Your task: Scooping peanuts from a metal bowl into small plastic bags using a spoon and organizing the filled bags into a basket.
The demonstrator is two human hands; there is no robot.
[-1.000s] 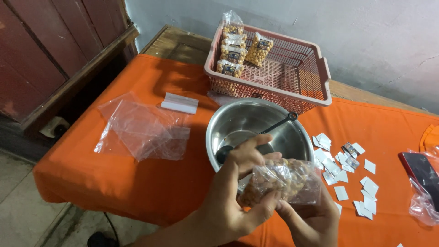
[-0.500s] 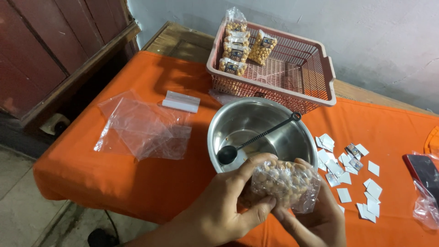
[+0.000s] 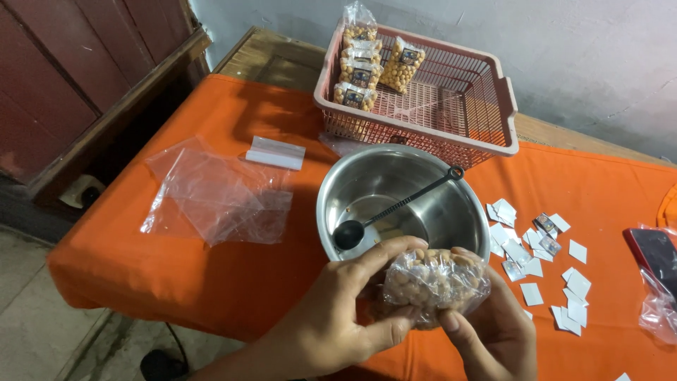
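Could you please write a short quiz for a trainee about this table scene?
1. True or false: the black scoop lies inside the steel bowl.
2. What do the left hand and right hand hold together?
3. Where are the finished packets? A) pink basket B) floor C) bowl

Key: 1 true. 2 a clear bag of round snacks. 3 A.
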